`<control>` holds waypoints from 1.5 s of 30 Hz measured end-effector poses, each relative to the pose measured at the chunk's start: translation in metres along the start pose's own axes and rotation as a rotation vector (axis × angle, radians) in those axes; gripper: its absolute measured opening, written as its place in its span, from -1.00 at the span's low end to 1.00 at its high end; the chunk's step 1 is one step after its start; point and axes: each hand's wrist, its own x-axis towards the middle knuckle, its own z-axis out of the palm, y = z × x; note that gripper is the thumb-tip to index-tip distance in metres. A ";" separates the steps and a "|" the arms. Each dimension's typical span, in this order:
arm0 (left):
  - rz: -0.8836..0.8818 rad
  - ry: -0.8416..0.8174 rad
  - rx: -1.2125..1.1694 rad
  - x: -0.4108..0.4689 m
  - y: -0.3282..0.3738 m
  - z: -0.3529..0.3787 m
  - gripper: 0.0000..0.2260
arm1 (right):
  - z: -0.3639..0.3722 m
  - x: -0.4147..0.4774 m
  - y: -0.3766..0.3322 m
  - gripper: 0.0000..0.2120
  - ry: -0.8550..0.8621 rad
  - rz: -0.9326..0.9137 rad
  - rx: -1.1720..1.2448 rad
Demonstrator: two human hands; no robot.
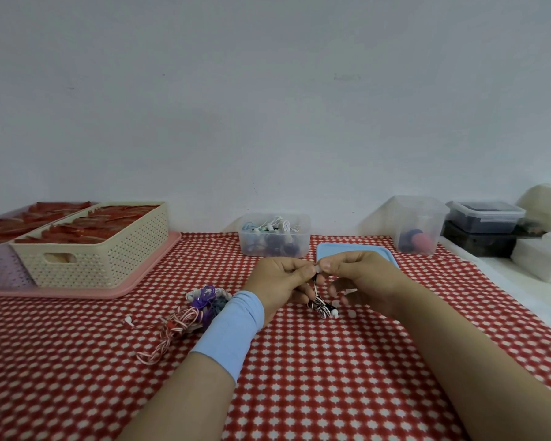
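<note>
My left hand [279, 283] and my right hand [360, 276] meet above the red checked tablecloth [331, 361], and both pinch the top of a black-and-white striped earphone cable [321, 305]. The cable hangs down in a small bundle between my hands, and its white earbud end touches the cloth. A light blue wristband [233, 326] covers my left wrist. To the left on the cloth lies a pile of tangled earphones [188, 313] in purple, white, and red-and-white stripes.
A clear tub of earphones [274, 238] stands behind my hands, with a blue lid [347, 249] beside it. A cream basket [102, 249] of red items sits on a pink tray [134, 281] at left. Clear and dark boxes [417, 224] line the back right.
</note>
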 end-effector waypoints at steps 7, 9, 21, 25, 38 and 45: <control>0.000 0.006 -0.070 -0.001 0.000 0.002 -0.86 | 0.005 -0.001 0.001 -0.86 0.038 -0.060 0.011; -0.014 -0.004 -0.094 -0.001 0.001 0.003 -0.85 | 0.004 -0.002 0.002 -0.85 0.053 -0.090 0.012; -0.026 0.070 0.025 -0.002 0.004 0.004 -0.88 | -0.002 -0.003 -0.001 -0.92 0.128 -0.254 -0.270; 0.023 0.114 0.133 -0.002 0.003 0.003 -0.94 | 0.000 -0.001 0.000 -0.87 0.170 -0.292 -0.312; 0.077 0.115 0.256 0.000 0.001 0.000 -0.93 | 0.001 -0.001 0.000 -0.90 0.159 -0.312 -0.382; 0.069 0.105 0.178 0.001 -0.001 0.000 -0.93 | -0.001 -0.001 -0.001 -0.88 0.175 -0.316 -0.385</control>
